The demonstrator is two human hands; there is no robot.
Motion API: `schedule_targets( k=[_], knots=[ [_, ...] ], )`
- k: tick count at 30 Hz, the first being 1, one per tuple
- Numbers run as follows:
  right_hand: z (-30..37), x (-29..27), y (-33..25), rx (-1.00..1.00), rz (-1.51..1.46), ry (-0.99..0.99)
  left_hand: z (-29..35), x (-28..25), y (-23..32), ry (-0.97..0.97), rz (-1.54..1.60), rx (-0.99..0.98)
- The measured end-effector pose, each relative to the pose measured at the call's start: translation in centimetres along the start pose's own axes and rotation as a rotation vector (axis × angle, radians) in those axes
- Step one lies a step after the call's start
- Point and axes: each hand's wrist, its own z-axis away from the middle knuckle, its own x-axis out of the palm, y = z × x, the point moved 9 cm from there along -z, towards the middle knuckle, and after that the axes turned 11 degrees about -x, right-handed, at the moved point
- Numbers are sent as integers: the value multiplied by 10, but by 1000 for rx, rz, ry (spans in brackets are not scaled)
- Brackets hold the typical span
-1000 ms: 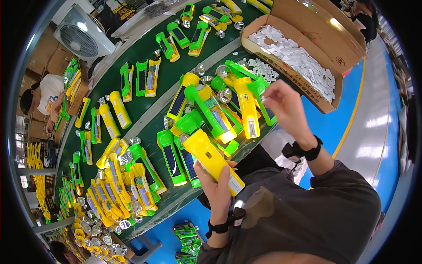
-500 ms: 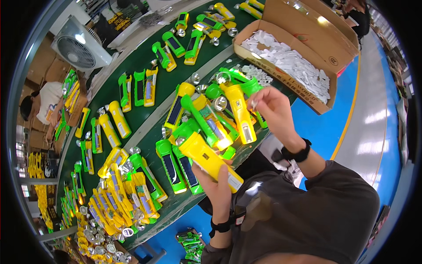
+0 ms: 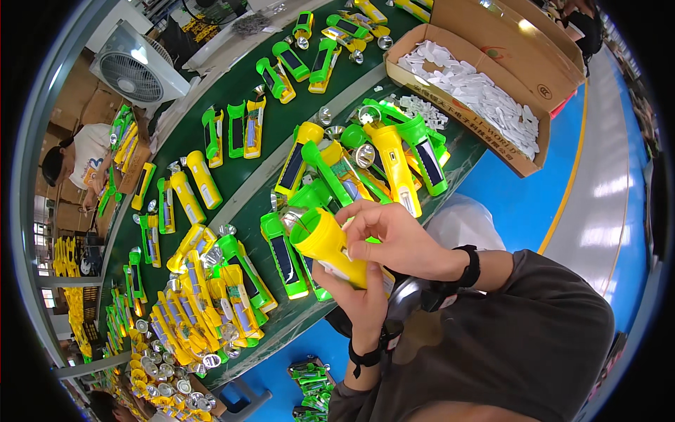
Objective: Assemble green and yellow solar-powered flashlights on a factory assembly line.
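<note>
Left hand (image 3: 358, 292): grips yellow flashlight body (image 3: 327, 246) | Right hand (image 3: 394, 235): newly arrived, fingers pinched at its open head, contents hidden

Yellow flashlight body held in both hands above the green surface.
The yellow flashlight (image 3: 330, 246) is a plastic casing, tilted with its round, open head end pointing up and to the left. The left hand (image 3: 358, 299) grips its lower body from beneath; the right hand (image 3: 394, 235) lies over its upper side, fingertips at the casing near the head.
</note>
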Motion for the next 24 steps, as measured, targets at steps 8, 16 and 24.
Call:
schedule_targets(
  k=[8,16,24],
  knots=[
    [0,7,2,-31,-225,55,1,1,4,-25,-94,73],
    [-2,16,9,-51,-101,0,-3,-2,8,-43,-223,125],
    [2,28,13,18,-370,29,-3,-9,10,-50,-75,-48]
  ],
)
